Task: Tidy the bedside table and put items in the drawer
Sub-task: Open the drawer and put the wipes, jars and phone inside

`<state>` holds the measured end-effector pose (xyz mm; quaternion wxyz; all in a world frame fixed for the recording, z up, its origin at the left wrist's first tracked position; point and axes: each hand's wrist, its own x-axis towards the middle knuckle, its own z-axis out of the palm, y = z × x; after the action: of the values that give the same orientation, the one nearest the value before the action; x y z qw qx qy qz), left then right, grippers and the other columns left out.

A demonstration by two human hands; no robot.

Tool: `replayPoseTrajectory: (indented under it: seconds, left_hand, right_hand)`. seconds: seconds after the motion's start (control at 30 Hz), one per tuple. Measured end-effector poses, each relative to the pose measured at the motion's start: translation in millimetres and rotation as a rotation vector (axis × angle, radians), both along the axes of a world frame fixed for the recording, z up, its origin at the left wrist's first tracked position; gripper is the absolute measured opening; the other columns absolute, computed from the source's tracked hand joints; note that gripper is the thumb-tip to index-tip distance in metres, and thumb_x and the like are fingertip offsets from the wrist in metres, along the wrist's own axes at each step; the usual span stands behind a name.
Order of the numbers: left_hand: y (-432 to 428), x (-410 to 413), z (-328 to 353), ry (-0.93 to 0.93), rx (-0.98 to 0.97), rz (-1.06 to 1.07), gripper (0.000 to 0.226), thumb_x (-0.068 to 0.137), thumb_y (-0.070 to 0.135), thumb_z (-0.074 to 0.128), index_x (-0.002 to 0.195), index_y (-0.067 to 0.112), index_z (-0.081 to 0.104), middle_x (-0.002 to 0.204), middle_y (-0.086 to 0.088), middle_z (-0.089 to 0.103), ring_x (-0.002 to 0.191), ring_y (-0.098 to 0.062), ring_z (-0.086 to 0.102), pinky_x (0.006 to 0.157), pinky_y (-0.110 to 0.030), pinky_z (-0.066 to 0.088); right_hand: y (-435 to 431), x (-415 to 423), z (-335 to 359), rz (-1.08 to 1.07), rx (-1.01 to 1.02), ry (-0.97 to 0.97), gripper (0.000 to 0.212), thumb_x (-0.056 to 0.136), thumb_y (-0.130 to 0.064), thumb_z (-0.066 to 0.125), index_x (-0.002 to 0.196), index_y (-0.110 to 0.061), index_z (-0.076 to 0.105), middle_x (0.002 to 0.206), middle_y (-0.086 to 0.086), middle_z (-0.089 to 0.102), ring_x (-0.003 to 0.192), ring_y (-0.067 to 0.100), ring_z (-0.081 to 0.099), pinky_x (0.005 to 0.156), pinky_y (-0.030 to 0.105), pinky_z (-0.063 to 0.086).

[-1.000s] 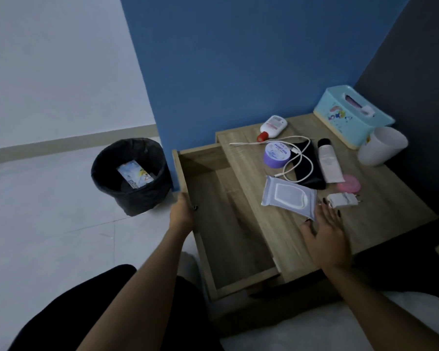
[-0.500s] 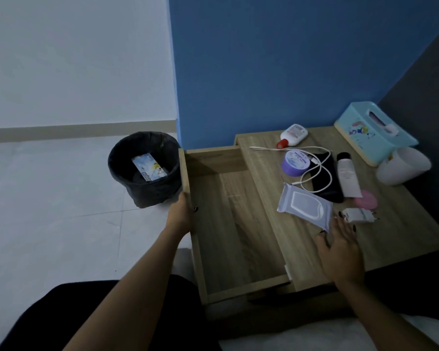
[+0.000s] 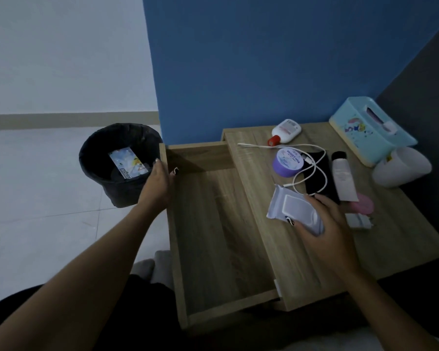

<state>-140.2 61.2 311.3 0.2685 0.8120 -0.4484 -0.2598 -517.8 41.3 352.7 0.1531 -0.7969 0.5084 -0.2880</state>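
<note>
A second ago the right hand [image 3: 325,224] lay flat on the counter [image 3: 403,239] just below the wipes pack [image 3: 293,209]; now its fingers [image 3: 293,222] are wrapped around the pack's near end, thumb on top, and the pack tilts up off the wood. The left hand [image 3: 157,183] has slid along the drawer [image 3: 213,224] wall from the middle toward the far corner at 11 o'clock, where its fingers curl over the rim, gripping it. The drawer stays pulled out, and its wooden floor shows nothing inside.

On the counter, at 12 o'clock from the pack, a purple jar [image 3: 288,162] sits with a white cable [image 3: 312,171] looping around it and across a black phone [image 3: 319,176]. A white tube [image 3: 342,176] with a black cap lies beside the phone at 3 o'clock. A pink round case [image 3: 363,202] and a white charger plug [image 3: 360,220] lie just right of the right hand. A small white bottle with a red cap [image 3: 285,131] lies near the blue wall. At 1 o'clock a turquoise tissue box [image 3: 370,134] stands, with a white cup [image 3: 403,168] tipped on its side touching its near end.

On the floor at 9 o'clock of the drawer, a black bin [image 3: 96,173] holds a printed wrapper [image 3: 127,163].
</note>
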Motion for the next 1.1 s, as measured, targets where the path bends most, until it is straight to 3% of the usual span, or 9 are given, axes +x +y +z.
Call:
replayPoseTrajectory:
  seconds: [0.1, 0.23, 0.4, 0.57, 0.7, 0.87, 0.97, 1.1]
  left_hand:
    - [-12, 0, -6, 0.006, -0.060, 0.021, 0.062, 0.102, 0.033, 0.028, 0.150, 0.006, -0.002, 0.160, -0.016, 0.008, 0.146, -0.033, 0.018, 0.117, -0.048, 0.024]
    - [-19, -3, -15, 0.091, -0.114, 0.102, 0.059, 0.103, 0.034, 0.024, 0.151, 0.019, -0.007, 0.159, -0.013, 0.016, 0.143, -0.033, 0.027, 0.113, -0.048, 0.028]
    - [-20, -3, -17, 0.212, -0.126, 0.097, 0.061, 0.103, 0.033, 0.026, 0.151, 0.022, -0.010, 0.158, -0.015, 0.017, 0.141, -0.034, 0.029, 0.113, -0.048, 0.027]
    - [-13, -1, -16, 0.205, -0.145, 0.035, 0.062, 0.103, 0.031, 0.024, 0.151, 0.014, -0.012, 0.161, -0.012, 0.004, 0.146, -0.029, 0.018, 0.117, -0.040, 0.019]
    - [-14, 1, -14, 0.256, -0.118, 0.029, 0.063, 0.103, 0.027, 0.026, 0.150, 0.015, -0.015, 0.161, -0.012, 0.000, 0.147, -0.028, 0.013, 0.120, -0.041, 0.018]
    - [-13, 2, -14, 0.299, -0.142, 0.045, 0.061, 0.103, 0.025, 0.025, 0.150, 0.015, -0.012, 0.161, -0.008, -0.004, 0.148, -0.025, 0.006, 0.121, -0.039, 0.013]
    - [-16, 2, -15, 0.320, -0.134, 0.043, 0.060, 0.103, 0.023, 0.025, 0.151, 0.014, -0.011, 0.161, -0.008, -0.004, 0.149, -0.023, 0.004, 0.119, -0.035, 0.010]
    - [-16, -2, -13, 0.353, -0.135, 0.066, 0.061, 0.103, 0.019, 0.026, 0.150, 0.014, -0.011, 0.161, -0.009, -0.004, 0.149, -0.023, 0.004, 0.119, -0.033, 0.011]
  right_hand:
    - [-5, -5, -6, -0.002, -0.013, 0.034, 0.058, 0.079, -0.042, 0.064, 0.129, -0.014, 0.056, 0.136, 0.004, 0.047, 0.125, 0.018, 0.047, 0.102, 0.019, 0.036]
    - [-1, -7, -11, 0.058, -0.039, 0.137, 0.062, 0.078, -0.046, 0.059, 0.131, -0.013, 0.056, 0.132, 0.011, 0.051, 0.122, 0.017, 0.045, 0.103, 0.005, 0.023]
    - [-1, -13, -20, 0.023, -0.066, 0.212, 0.067, 0.075, -0.049, 0.060, 0.130, -0.010, 0.057, 0.119, 0.016, 0.051, 0.110, 0.031, 0.049, 0.092, 0.027, 0.036]
    - [3, -8, -19, 0.054, -0.008, 0.191, 0.067, 0.076, -0.043, 0.057, 0.134, -0.009, 0.053, 0.123, 0.019, 0.047, 0.113, 0.034, 0.050, 0.090, 0.036, 0.044]
    - [15, 13, -8, 0.041, -0.062, 0.174, 0.063, 0.077, -0.040, 0.057, 0.133, -0.011, 0.054, 0.131, 0.015, 0.053, 0.116, 0.034, 0.051, 0.094, 0.035, 0.036]
    - [28, 92, 6, 0.016, -0.041, 0.015, 0.067, 0.077, -0.028, 0.070, 0.139, -0.018, 0.046, 0.129, 0.009, 0.050, 0.116, 0.025, 0.048, 0.087, 0.031, 0.044]
    - [20, 152, 0, 0.043, 0.017, -0.048, 0.071, 0.081, -0.037, 0.063, 0.145, -0.022, 0.037, 0.140, 0.010, 0.038, 0.121, 0.020, 0.044, 0.088, 0.026, 0.046]
    - [3, 212, -29, -0.003, 0.062, 0.176, 0.072, 0.083, -0.050, 0.056, 0.147, -0.032, 0.028, 0.148, 0.014, 0.026, 0.130, 0.029, 0.035, 0.102, 0.046, 0.042]
